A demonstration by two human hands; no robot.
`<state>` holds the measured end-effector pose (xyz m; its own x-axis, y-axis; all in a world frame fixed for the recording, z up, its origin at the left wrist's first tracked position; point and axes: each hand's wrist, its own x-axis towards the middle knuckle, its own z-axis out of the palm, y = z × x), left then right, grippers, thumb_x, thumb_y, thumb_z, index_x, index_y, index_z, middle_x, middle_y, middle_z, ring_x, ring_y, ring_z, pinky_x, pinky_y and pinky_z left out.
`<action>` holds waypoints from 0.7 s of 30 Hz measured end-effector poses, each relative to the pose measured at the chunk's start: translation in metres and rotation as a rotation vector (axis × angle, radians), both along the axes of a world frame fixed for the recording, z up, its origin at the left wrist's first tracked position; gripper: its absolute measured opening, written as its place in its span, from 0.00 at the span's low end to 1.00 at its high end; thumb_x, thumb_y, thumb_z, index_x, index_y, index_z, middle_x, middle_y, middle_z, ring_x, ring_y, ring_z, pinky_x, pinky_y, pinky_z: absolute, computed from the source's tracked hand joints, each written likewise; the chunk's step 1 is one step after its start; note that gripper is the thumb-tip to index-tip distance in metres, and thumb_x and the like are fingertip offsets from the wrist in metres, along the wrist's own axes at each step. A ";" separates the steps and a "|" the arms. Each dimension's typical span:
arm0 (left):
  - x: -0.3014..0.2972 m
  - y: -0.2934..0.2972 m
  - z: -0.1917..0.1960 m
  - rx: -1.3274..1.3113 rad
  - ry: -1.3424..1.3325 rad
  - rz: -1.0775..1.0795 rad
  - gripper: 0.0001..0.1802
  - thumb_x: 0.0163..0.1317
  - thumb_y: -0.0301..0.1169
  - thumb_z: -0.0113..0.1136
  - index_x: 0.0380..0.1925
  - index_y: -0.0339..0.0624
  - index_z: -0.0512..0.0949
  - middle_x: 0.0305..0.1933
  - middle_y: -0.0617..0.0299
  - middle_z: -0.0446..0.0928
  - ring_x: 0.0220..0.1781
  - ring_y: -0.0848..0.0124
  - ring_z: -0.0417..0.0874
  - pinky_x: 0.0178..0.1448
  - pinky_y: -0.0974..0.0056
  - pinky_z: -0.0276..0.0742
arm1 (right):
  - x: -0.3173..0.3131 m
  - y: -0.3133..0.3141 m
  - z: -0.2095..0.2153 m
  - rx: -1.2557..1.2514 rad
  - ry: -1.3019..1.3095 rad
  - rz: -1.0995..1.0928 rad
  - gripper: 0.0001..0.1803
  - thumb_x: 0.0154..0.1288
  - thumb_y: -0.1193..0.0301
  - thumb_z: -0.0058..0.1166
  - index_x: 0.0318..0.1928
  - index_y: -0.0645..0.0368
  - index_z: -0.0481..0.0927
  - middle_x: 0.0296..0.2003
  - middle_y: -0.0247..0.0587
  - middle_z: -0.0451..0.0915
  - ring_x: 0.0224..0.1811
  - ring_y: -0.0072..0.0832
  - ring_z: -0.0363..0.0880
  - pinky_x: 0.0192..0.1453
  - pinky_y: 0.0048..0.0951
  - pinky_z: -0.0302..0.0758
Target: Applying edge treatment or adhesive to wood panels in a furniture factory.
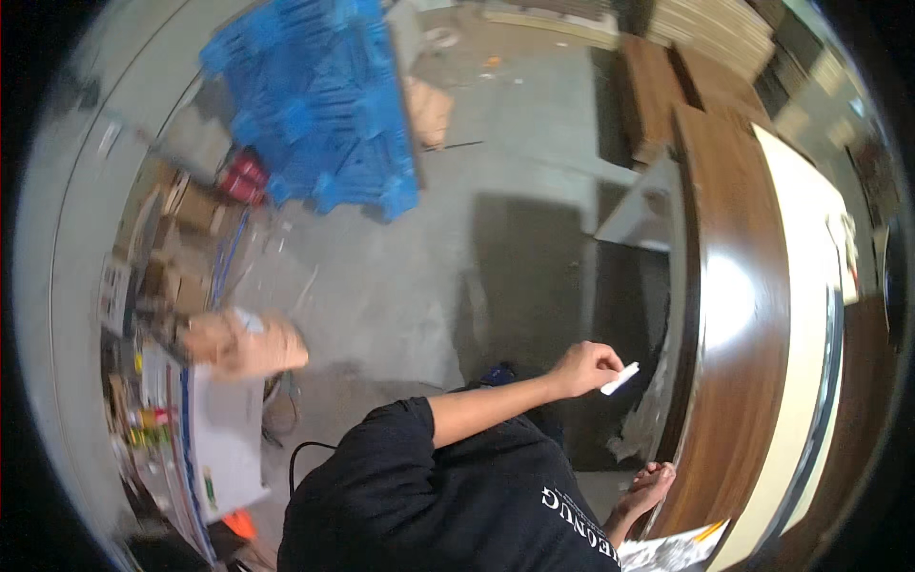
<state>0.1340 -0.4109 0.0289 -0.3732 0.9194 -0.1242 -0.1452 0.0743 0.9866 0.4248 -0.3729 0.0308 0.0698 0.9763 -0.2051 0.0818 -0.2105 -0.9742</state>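
Observation:
My left hand [584,370] is closed in a pinch around a small flat white strip [620,378], held above the floor short of the stacked boards. My right hand [651,486] is lower right, at the near edge of a long brown wood-grain panel [729,400]. Its fingers are curled against that edge, and whatever they may hold is hidden. The panel lies on a stack, its glossy top reflecting a bright light. Crumpled clear wrapping [640,419] hangs along its side. Below my right hand lies a white printed sheet [672,551] with an orange-yellow stick-like thing [710,532].
Cream boards [810,334] lie right of the brown panel, and more brown boards [653,95] stand farther off. A blue plastic pallet [324,105] is at the far left. Cardboard boxes [191,214], a brown wrapped bundle [250,345] and a white-topped table [227,443] line the left.

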 end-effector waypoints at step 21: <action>-0.052 -0.092 -0.080 -0.253 0.807 -0.182 0.09 0.57 0.30 0.51 0.32 0.48 0.81 0.34 0.53 0.78 0.38 0.53 0.79 0.41 0.51 0.75 | -0.103 -0.018 0.032 -0.112 -0.047 0.280 0.09 0.65 0.66 0.49 0.39 0.59 0.73 0.35 0.38 0.77 0.33 0.26 0.77 0.37 0.29 0.76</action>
<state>0.0817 -0.5029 -0.0513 -0.2849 0.9539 -0.0941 0.6279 0.2599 0.7336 0.3214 -0.3913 0.0625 -0.1872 0.9302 -0.3157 0.1959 -0.2796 -0.9399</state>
